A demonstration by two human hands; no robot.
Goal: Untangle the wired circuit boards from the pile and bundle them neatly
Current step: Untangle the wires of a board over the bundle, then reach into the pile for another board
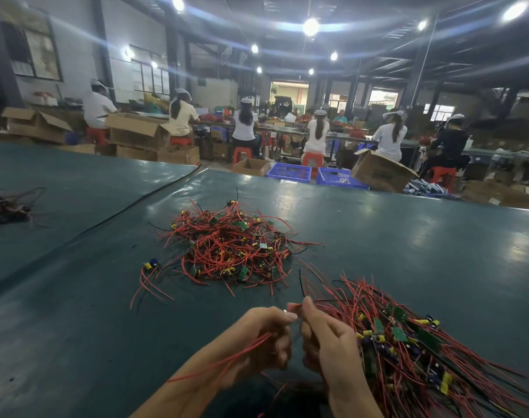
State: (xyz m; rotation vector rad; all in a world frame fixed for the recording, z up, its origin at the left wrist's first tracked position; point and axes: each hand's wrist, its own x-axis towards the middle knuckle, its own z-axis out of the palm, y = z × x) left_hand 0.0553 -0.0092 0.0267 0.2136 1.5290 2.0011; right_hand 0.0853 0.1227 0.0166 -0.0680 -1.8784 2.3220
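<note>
A tangled pile of small green circuit boards with red wires (233, 248) lies mid-table. One loose wired board (150, 265) sits just left of it. A combed-out bundle of wired boards (408, 342) lies at the lower right, wires fanned outward. My left hand (263, 342) has its fingers curled around red wires that trail down to the left. My right hand (323, 336) pinches thin wires near the bundle's left edge, a black wire rising from its fingertips. The two hands nearly touch at the thumbs.
The dark green table cover (76, 312) has a raised seam running diagonally at the left. Another small wire heap (7, 206) lies at the far left edge. Beyond the table are cardboard boxes (380, 173), blue crates (289, 171) and seated workers.
</note>
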